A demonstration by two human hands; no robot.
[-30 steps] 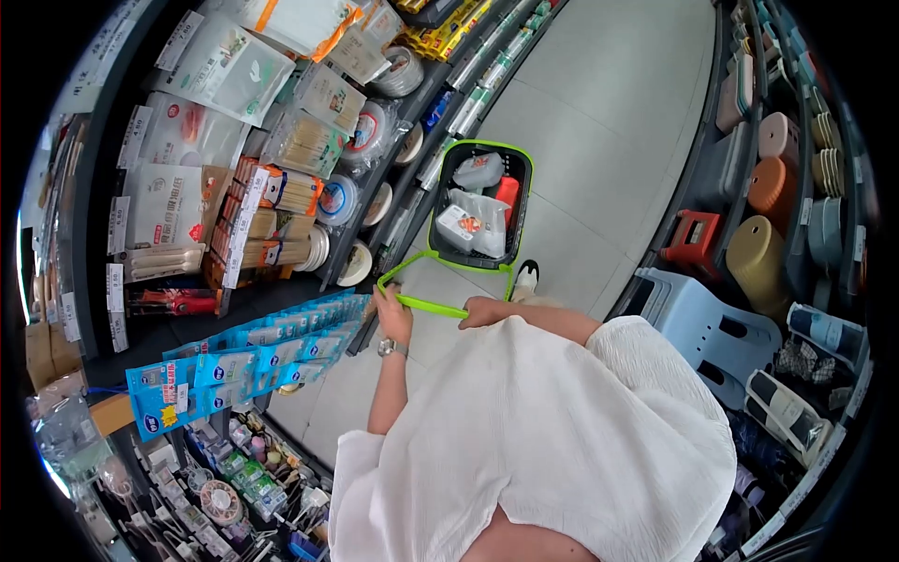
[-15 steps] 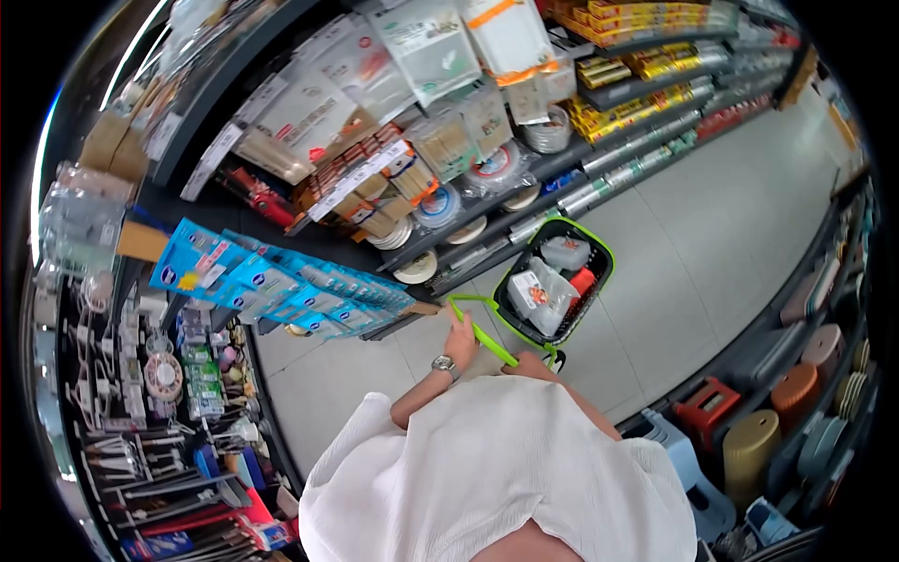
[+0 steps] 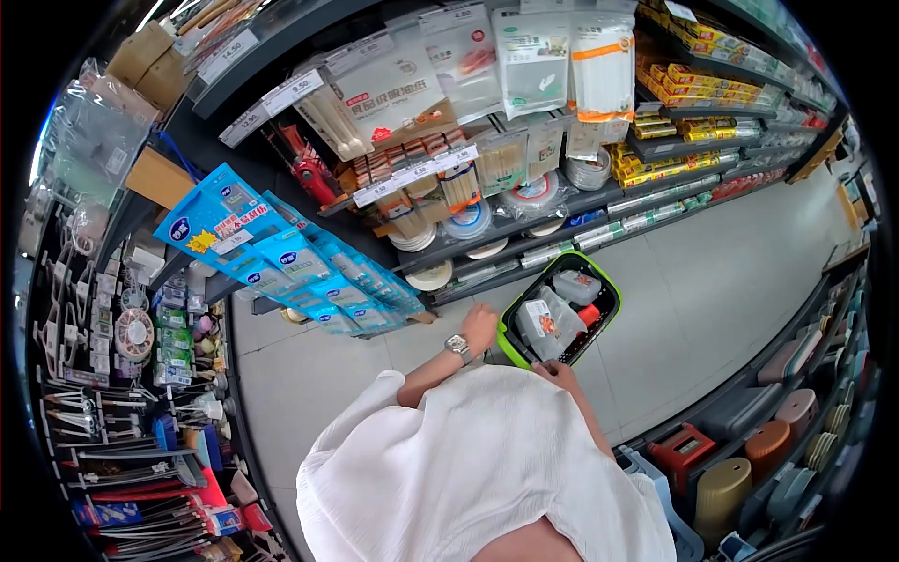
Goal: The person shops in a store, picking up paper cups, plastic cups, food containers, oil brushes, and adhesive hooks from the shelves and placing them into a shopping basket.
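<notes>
A black basket with a green rim (image 3: 611, 270) stands on the floor before me, holding clear plastic packages (image 3: 551, 323) and a red item (image 3: 589, 315). My left hand (image 3: 480, 328), a watch (image 3: 458, 347) on its wrist, is just left of the basket with loosely curled fingers and nothing visible in them. My right hand (image 3: 554, 374) is at the basket's near edge, its fingers closed on the green handle, which lies low along the rim.
Blue hanging packets (image 3: 290, 258) jut out at the left. Shelves with bagged goods (image 3: 534, 66) and yellow boxes (image 3: 684, 84) run along the far side. Stools (image 3: 723, 487) and a red item (image 3: 682, 454) stand lower right; racks of small goods (image 3: 134, 334) stand left.
The view has turned, bringing the far shelves closer. The green handle, raised in both hands before, is now down at the basket, and my left hand has come off it.
</notes>
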